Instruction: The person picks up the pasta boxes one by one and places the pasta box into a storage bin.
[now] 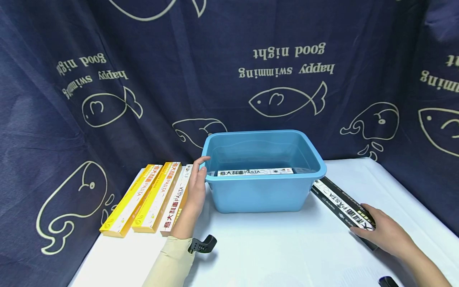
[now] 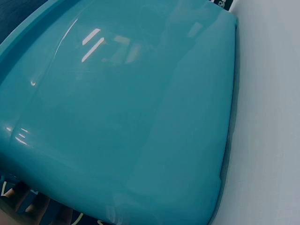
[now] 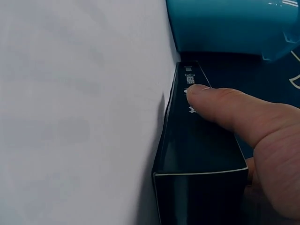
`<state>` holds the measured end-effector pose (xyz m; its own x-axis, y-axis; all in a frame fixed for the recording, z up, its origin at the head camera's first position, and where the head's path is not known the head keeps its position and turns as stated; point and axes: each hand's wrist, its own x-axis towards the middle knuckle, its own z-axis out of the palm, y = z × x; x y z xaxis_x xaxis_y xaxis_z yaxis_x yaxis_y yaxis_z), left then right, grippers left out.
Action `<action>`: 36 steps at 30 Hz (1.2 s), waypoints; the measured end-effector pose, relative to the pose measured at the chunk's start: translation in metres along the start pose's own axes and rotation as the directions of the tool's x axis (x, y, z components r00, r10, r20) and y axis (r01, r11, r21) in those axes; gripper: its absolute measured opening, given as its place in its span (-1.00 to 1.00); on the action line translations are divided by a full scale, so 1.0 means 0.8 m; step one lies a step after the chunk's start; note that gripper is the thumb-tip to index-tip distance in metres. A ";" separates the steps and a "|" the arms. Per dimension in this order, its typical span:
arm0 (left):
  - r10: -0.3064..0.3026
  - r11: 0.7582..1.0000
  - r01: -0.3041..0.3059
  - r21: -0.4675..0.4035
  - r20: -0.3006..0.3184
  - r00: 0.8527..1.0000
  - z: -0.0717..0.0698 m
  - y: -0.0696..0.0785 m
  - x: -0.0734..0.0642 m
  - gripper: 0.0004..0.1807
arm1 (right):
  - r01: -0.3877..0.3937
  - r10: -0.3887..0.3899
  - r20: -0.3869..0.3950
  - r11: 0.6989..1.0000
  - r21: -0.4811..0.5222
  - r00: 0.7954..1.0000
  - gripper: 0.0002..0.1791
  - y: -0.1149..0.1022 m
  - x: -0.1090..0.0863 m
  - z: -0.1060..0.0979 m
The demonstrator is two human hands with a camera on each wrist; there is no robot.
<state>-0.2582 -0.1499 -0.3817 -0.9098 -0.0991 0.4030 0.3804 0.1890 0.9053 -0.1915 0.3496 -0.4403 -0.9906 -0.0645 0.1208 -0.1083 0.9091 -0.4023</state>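
At the left end of the blue plastic bin [image 1: 256,195], my left hand [image 1: 196,191] holds the rim, its thumb and index finger at the edge. The left wrist view is mostly filled by the bin's wall [image 2: 126,103], with some fingers [image 2: 35,206] at the lower left. My right hand [image 1: 387,233] grips the near end of a black pasta box [image 1: 335,201]. Its thumb [image 3: 215,103] presses one long side, while the other fingers are mostly hidden behind the box. The box's far end is close to the bin's right side. Inside the bin lies a white-labelled pasta box [image 1: 255,172].
Left of the bin, two yellow pasta boxes [image 1: 130,201] and a white-and-orange one [image 1: 176,203] lie side by side on the white table [image 1: 265,247]. A dark blue curtain [image 1: 215,79] with fish drawings hangs behind. A small black object [image 1: 388,281] shows at the bottom right.
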 end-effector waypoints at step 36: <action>0.016 1.000 -0.016 -0.005 -0.001 1.000 0.001 -0.002 0.001 -0.51 | -0.054 0.052 -0.088 0.998 -0.022 0.995 -0.09 0.005 0.003 -0.030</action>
<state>-0.2595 -0.1498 -0.3834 -0.9034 -0.0969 0.4178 0.3960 0.1859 0.8993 -0.1921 0.3628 -0.4202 -0.9836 0.0192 0.1792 -0.0527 0.9201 -0.3881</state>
